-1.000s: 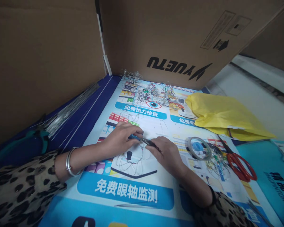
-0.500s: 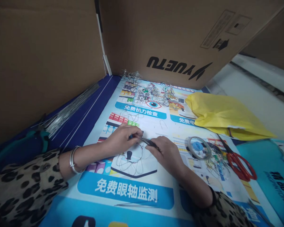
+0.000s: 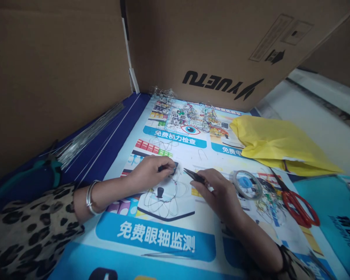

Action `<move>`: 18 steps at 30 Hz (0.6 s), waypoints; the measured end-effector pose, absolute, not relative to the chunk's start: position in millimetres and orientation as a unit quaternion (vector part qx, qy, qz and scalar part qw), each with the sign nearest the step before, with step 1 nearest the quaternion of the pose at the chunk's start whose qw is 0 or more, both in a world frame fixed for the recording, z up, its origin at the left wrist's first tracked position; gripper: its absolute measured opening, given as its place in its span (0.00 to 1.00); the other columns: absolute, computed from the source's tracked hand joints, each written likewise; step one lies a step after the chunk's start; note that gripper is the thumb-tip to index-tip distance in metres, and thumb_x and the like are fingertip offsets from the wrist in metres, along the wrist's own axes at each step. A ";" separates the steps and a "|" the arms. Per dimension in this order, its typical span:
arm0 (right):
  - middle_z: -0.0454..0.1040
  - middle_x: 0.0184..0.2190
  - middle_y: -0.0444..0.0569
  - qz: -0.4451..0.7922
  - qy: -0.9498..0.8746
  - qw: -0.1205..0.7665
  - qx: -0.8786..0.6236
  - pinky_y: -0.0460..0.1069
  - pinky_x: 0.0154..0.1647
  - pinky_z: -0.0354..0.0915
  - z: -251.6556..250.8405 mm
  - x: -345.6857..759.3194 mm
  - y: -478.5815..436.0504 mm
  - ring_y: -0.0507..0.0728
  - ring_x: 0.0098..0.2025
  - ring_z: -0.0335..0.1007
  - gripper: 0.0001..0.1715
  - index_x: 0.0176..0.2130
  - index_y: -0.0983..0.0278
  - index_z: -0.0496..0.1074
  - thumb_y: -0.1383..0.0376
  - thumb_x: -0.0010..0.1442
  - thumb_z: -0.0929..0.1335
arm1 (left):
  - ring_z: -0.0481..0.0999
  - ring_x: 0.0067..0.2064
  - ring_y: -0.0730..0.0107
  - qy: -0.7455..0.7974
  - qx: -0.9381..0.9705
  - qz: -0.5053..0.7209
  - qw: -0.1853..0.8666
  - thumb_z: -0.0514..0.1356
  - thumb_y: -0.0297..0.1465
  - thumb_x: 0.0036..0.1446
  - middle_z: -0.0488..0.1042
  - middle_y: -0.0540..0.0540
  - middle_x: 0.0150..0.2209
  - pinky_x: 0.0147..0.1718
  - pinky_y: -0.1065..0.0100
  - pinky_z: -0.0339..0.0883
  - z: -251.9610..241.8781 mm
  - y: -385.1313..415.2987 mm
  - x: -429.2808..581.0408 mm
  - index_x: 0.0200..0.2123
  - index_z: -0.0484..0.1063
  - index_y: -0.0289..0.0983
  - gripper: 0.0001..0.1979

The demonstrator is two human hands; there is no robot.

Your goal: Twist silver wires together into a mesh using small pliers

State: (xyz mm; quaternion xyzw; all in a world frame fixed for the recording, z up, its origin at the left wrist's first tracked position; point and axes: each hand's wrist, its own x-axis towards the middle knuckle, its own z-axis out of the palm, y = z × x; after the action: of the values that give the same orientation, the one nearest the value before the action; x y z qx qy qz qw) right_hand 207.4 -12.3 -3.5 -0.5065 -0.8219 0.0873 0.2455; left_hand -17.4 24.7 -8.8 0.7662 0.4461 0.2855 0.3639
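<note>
My left hand pinches a thin bent wire piece, whose flower-like loops hang below the fingers over the printed sheet. My right hand is closed around a pair of dark needle-nose pliers. The tips of the pliers point left, a short gap away from the left fingertips. Whether the jaws are fully together is hard to make out.
Red-handled scissors, a tape roll and a yellow bag lie right. Tangled wire pieces sit at the back before a cardboard box. Straight wires and teal-handled pliers lie left.
My right hand has drawn the pliers back to the right, away from my left fingertips. My left hand has stayed nearly in place with the wire piece.
</note>
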 end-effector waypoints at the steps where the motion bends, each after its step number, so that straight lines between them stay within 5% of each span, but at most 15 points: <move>1: 0.71 0.32 0.48 0.083 -0.832 0.233 -0.497 0.47 0.34 0.61 -0.7 206.2 -13.9 0.54 0.35 0.66 0.12 0.37 0.62 0.69 0.57 0.60 0.63 | 0.72 0.32 0.73 0.447 0.765 0.284 0.366 0.55 0.27 0.54 0.74 0.52 0.29 0.33 0.73 0.62 -8.0 24.5 -17.2 0.32 0.71 0.38 0.05; 9: 0.68 0.28 0.49 -0.042 -0.878 0.069 -0.472 0.49 0.32 0.54 3.2 189.6 -16.7 0.55 0.32 0.62 0.13 0.30 0.63 0.68 0.57 0.59 0.64 | 0.71 0.32 0.74 0.440 0.768 0.274 0.376 0.54 0.26 0.54 0.74 0.52 0.29 0.32 0.73 0.61 -6.9 24.4 -17.4 0.30 0.71 0.37 0.06; 18: 0.68 0.28 0.49 -0.108 -0.870 0.038 -0.480 0.51 0.31 0.50 1.9 181.2 -20.8 0.57 0.32 0.60 0.11 0.31 0.63 0.68 0.57 0.57 0.66 | 0.71 0.32 0.74 0.433 0.764 0.285 0.383 0.55 0.27 0.54 0.74 0.52 0.29 0.32 0.73 0.62 -8.8 23.0 -18.1 0.31 0.71 0.37 0.05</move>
State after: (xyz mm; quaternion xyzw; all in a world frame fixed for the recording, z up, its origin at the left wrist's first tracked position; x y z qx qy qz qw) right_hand 181.2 -20.8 1.9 -0.4801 -0.8697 -0.1078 0.0384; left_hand -18.1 23.0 -8.8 0.7643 0.4333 0.2848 0.3835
